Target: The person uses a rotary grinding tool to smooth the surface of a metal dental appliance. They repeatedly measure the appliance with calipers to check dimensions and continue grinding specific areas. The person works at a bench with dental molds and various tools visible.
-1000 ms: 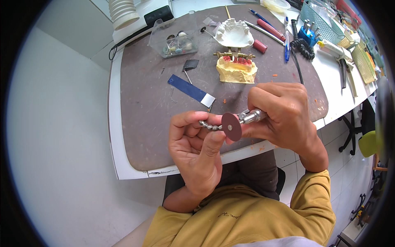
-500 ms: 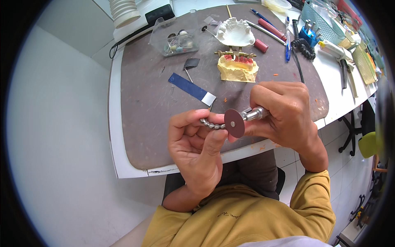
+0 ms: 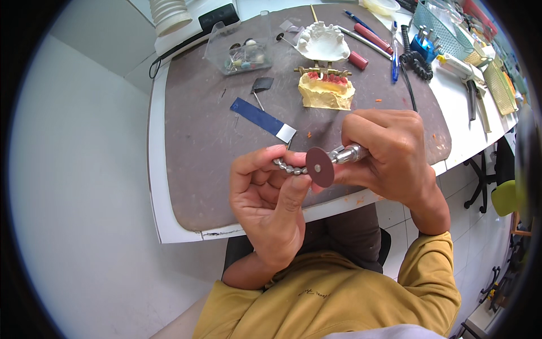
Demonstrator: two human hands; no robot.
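Observation:
Between the thumb and fingers of my left hand (image 3: 268,203) is a curved silvery metal dental bridge (image 3: 289,168), a row of several rounded teeth. My right hand (image 3: 389,155) is closed around a metal rotary handpiece (image 3: 351,153). On its tip sits a flat reddish-brown cutting disc (image 3: 319,168). The disc's face hides the right end of the bridge, so I cannot tell whether they touch. Beyond my hands stands a hinged articulator (image 3: 323,72) with a white plaster cast (image 3: 322,42) tipped back and a yellow cast (image 3: 326,93) bearing red wax.
A blue strip with a white end (image 3: 262,120) lies left of the casts. Farther back is a clear box (image 3: 240,56) of small polishing bits. Pens and red sticks (image 3: 372,39) lie at the back right, beside a black coiled cord (image 3: 416,65) and baskets (image 3: 443,28).
The cutting disc and the metal bridge have shifted very slightly left and up, together with my hands. Both grips are the same.

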